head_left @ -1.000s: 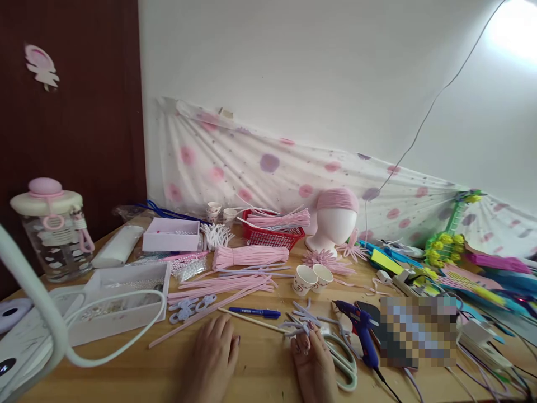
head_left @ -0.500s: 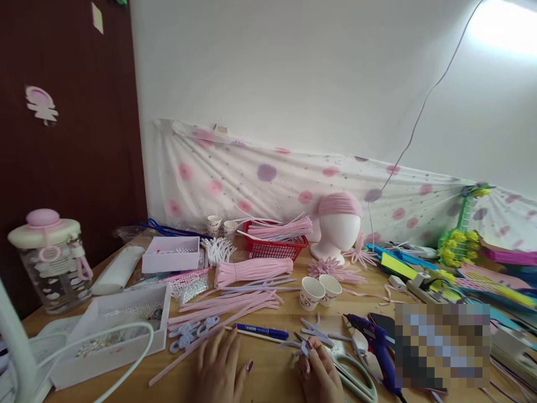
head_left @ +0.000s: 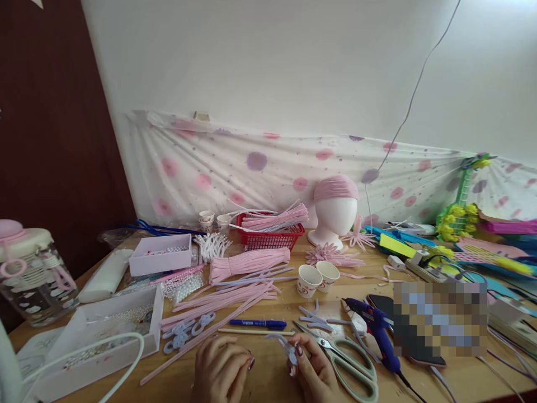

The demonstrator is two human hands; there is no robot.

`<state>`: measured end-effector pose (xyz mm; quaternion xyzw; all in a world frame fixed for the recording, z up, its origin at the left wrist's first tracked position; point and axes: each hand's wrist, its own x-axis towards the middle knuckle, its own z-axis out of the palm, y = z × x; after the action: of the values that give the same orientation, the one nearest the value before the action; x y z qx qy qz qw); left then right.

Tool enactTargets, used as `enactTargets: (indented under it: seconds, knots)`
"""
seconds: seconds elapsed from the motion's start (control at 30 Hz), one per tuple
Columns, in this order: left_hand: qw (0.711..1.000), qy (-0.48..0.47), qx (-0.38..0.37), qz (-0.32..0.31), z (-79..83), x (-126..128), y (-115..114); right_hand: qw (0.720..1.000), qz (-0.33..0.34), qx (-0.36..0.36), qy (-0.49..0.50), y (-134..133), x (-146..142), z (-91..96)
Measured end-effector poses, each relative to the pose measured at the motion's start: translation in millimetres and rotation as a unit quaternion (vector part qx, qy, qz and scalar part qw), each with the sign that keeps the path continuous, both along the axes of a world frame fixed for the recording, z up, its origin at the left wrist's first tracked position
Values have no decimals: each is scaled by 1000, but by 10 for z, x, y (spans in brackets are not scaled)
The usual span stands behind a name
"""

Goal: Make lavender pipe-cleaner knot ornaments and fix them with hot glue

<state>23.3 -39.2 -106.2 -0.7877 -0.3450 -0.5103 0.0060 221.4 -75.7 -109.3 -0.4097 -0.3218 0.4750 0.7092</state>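
Both my hands rest low on the wooden table at the frame's bottom. My right hand is closed, pinching a small bent lilac pipe-cleaner piece between its fingertips. My left hand is curled loosely beside it, its fingertips close to that same piece; nothing shows inside it. Green-handled scissors lie just right of my right hand. A blue pen and a thin wooden stick lie just beyond my fingers.
Loose pink pipe cleaners, a red basket, two paper cups, a foam head, a blue glue gun, white trays and a lidded jar crowd the table.
The view has tilted and swung slightly. My right hand lifted the lilac piece off the pile and drew it nearer; my left hand curled from flat and moved toward it.
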Motion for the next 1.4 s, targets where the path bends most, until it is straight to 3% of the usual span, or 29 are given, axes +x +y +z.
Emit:
enactTargets:
  seconds: [0.1, 0.2, 0.27, 0.4, 0.57, 0.83, 1.1, 1.27, 1.4]
  knots:
    - [994, -40, -101, -27, 88, 59, -116, 997, 47, -11, -62, -64, 1, 95]
    - [964, -97, -239, -63, 171, 169, -219, 990, 65, -4, -125, -126, -32, 224]
    - [947, -131, -281, -80, 222, 243, -250, 985, 82, 14, -154, -151, -71, 287]
    - [933, -128, -309, -134, 268, 311, -215, 975, 133, 27, -177, -161, -111, 273]
    - [928, -134, -331, -109, 240, 294, -183, 978, 136, 12, -156, -156, -90, 185]
    - [919, -111, -372, -60, 231, 288, -225, 969, 172, 3, -176, -199, -124, 302]
    - [922, -70, -373, -78, 327, 287, -234, 961, 202, -12, -187, -224, -113, 300]
    - [916, -51, -389, -88, 377, 276, -249, 965, 182, -16, -187, -221, -123, 309]
    - [909, -57, -403, -89, 386, 247, -262, 953, 190, -22, -234, -222, -148, 355]
